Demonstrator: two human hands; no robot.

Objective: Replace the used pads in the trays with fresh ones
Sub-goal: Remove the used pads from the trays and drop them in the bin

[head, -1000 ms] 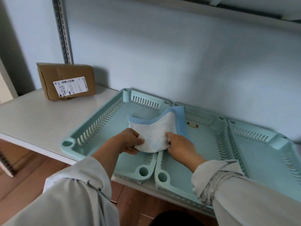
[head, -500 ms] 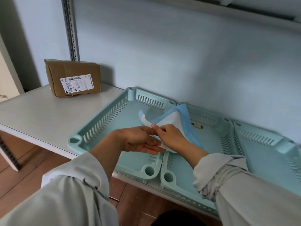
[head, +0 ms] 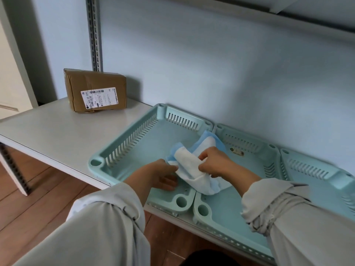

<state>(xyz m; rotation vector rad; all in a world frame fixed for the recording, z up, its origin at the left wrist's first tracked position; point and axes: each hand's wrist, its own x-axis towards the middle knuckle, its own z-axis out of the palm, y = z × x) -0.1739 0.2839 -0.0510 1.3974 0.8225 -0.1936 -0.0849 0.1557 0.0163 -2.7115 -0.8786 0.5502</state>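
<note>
Three pale teal slotted trays stand side by side on the white shelf: the left tray (head: 123, 143), the middle tray (head: 255, 162) and the right tray (head: 315, 169). A folded pad (head: 189, 164), white on one side and blue on the other, hangs over the seam between the left and middle trays. My left hand (head: 163, 176) pinches its lower left edge. My right hand (head: 213, 162) grips the pad from the right, fingers curled into the folds. A small tan object (head: 236, 151) lies on the middle tray's floor.
A taped cardboard parcel (head: 95, 91) with a shipping label stands at the shelf's back left. The white shelf (head: 57, 131) ends at a front edge above a wooden floor. A slotted metal upright (head: 94, 33) runs up the wall, and another shelf hangs overhead.
The pad has been opened further from its fold and now spreads lower over the tray seam. My hands have parted slightly, the right hand higher and the left lower.
</note>
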